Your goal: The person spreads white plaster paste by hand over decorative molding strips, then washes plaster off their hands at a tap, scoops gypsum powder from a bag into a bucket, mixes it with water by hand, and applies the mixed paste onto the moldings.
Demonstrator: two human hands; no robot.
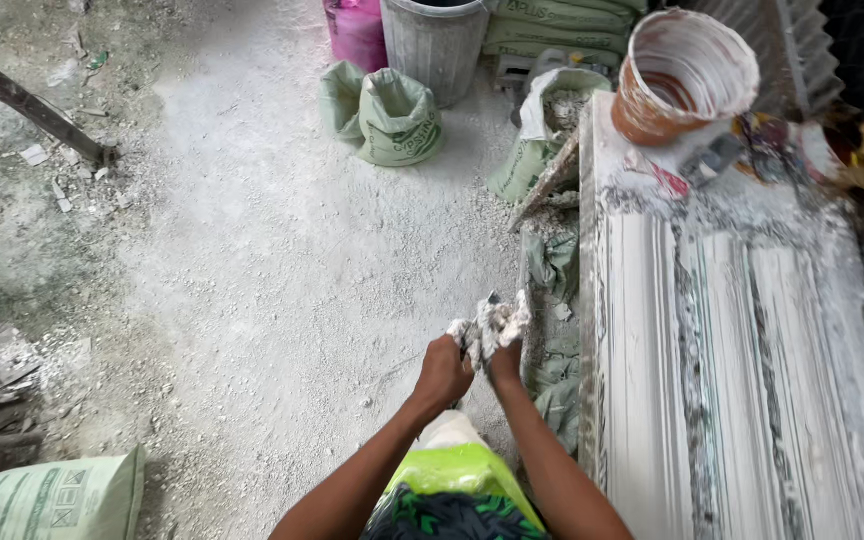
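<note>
Both hands meet in front of the person's body, just left of the plaster-streaked workbench: left hand and right hand each have fingers curled tight around one plaster-caked rag, which bunches up above the fists over the white-dusted floor. Noted nearby: green sacks and a grey bucket well beyond the hands, an orange bucket on the bench's far end.
</note>
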